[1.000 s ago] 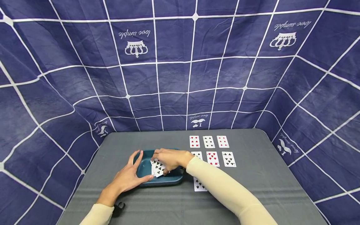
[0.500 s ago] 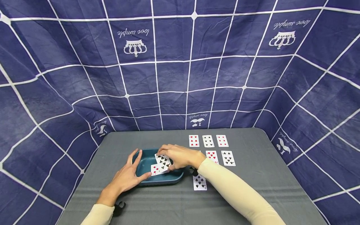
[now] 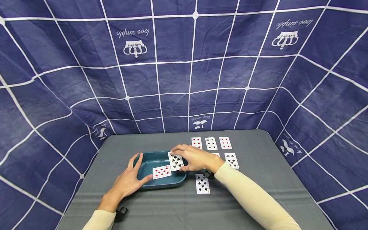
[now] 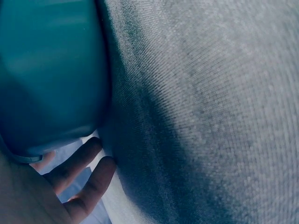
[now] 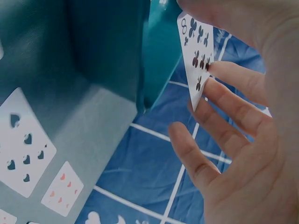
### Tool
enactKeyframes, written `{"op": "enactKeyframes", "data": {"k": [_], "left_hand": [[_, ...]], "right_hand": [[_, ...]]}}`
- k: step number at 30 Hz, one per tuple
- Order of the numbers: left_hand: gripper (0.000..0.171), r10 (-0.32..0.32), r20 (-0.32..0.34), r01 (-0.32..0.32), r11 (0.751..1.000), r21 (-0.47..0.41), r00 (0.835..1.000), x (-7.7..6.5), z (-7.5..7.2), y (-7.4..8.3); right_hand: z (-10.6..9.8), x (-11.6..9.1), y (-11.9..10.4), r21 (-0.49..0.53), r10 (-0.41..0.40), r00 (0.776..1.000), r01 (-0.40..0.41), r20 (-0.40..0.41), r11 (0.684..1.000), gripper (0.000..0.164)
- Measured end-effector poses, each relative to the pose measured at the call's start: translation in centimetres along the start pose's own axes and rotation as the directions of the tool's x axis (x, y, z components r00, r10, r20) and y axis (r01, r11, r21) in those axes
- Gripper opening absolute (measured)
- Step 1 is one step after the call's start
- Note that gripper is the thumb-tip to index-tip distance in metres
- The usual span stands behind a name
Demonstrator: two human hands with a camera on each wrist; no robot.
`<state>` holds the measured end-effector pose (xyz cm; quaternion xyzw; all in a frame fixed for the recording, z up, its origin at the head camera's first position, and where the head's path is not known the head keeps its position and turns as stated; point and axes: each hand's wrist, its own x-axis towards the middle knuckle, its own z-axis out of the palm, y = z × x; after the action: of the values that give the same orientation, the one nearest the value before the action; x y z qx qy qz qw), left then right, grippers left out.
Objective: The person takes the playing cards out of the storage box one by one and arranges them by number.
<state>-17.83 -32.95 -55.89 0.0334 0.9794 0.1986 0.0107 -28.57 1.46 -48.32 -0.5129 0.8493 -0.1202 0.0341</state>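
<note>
My right hand [image 3: 198,158] pinches an eight of clubs [image 3: 175,162] between thumb and fingertips, over the right part of a teal tray [image 3: 161,184]. In the right wrist view the eight of clubs [image 5: 196,60] is seen tilted, its face showing. A diamonds playing card [image 3: 161,172] lies face up in the tray, its right end meeting the held card in the head view. My left hand [image 3: 126,179] grips the tray's left end, thumb at the near rim and fingers spread along the left side. In the left wrist view, fingers [image 4: 88,182] show beside the tray wall [image 4: 56,84].
Right of the tray, playing cards lie face up on the grey table [image 3: 247,191]: a back row with a hearts card [image 3: 196,142], a spades card [image 3: 211,143] and a diamonds card [image 3: 225,143], a clubs card [image 3: 231,160] before them, and an eight of spades [image 3: 202,184] nearer me.
My right hand has drawn the eight of clubs rightward and up from over the diamonds card, uncovering more of that card. My left hand has stayed at the tray's left end.
</note>
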Motion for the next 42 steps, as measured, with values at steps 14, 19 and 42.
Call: {"op": "enactKeyframes", "data": {"k": [14,19,42], "left_hand": [[0.116,0.006,-0.028,-0.006,1.000,-0.006,1.000,0.0,0.4,-0.3],[0.116,0.002,-0.017,-0.002,1.000,-0.015,1.000,0.0,0.6,-0.1],[0.115,0.008,-0.013,-0.008,1.000,-0.011,1.000,0.1,0.2,0.1]], "right_hand": [[0.0,-4.7,1.7,0.038,0.065,0.997,-0.063,-0.049,0.997,0.072],[0.5,-6.5,2.7,0.043,0.068,0.995,-0.065,-0.080,0.997,0.073],[3.3,-14.9,4.1,0.110,0.190,0.970,-0.175,-0.153,0.978,0.066]]}}
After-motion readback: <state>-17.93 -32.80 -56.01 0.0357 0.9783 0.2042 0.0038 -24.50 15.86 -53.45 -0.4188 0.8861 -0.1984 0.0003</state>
